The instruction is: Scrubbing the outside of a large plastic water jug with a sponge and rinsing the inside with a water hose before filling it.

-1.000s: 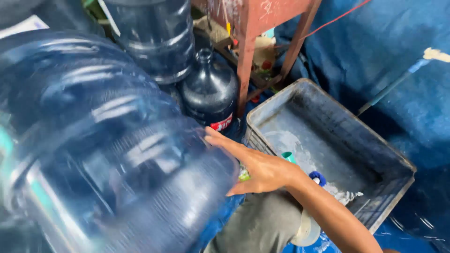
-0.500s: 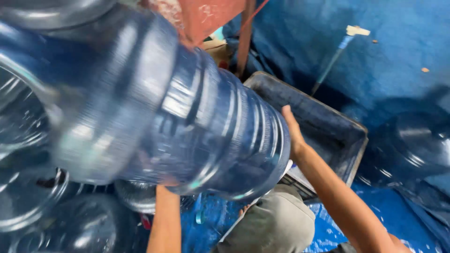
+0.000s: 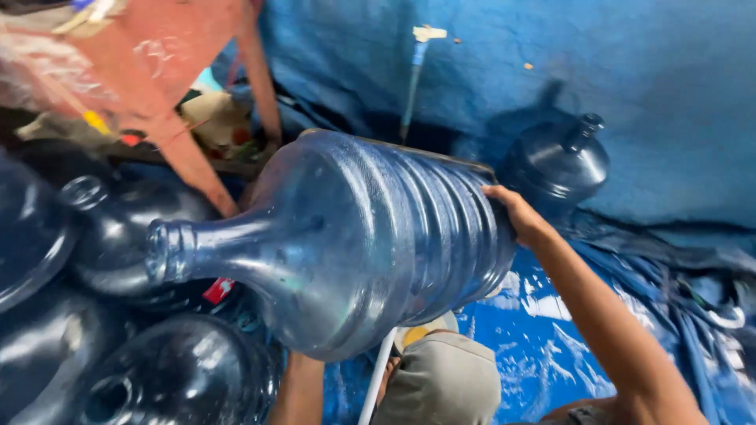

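- Blue translucent water jug (image 3: 370, 236) lies on its side in the air, neck pointing left, above my knee (image 3: 445, 378)
- my right grip (image 3: 516, 212) is spread flat against its base, not closed round anything
- my left forearm (image 3: 303, 389) goes up under the jug's belly; that grip is hidden, so I cannot tell its state
- dark empty jugs (image 3: 118, 228) crowd the floor at left, one more jug (image 3: 559, 161) stands against the blue tarp (image 3: 669, 94)

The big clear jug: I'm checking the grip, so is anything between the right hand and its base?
Nothing visible. The right hand lies flat against the base end of the big clear jug, skin on plastic. The left hand is hidden beneath the jug.
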